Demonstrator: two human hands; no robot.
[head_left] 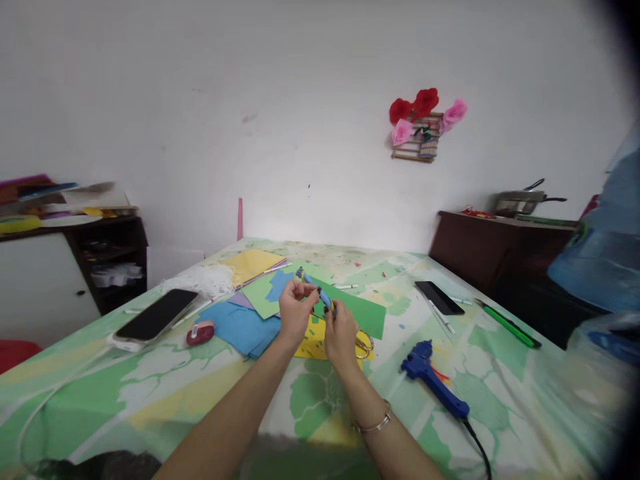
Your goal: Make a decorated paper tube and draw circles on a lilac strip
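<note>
Both hands hold a slim blue piece with yellow bits (311, 278) above the papers in the middle of the table; its exact kind is hard to make out. My left hand (295, 310) pinches it near the middle, fingers closed. At its lower right end, the fingertips of my right hand (342, 333) are closed on it. Beneath them lie a green paper sheet (367, 313) and a yellow sheet (311, 347) scattered with small green scraps. Gold scissor handles (366, 345) show beside my right hand. Blue folded paper (245, 330) lies to the left.
A blue glue gun (435, 381) with a cord lies at the right, near a black phone (439, 297) and a green cutter (510, 325). On the left are another phone (157, 317), a dark red object (201, 333) and white string (203, 280). A water bottle (600, 247) stands far right.
</note>
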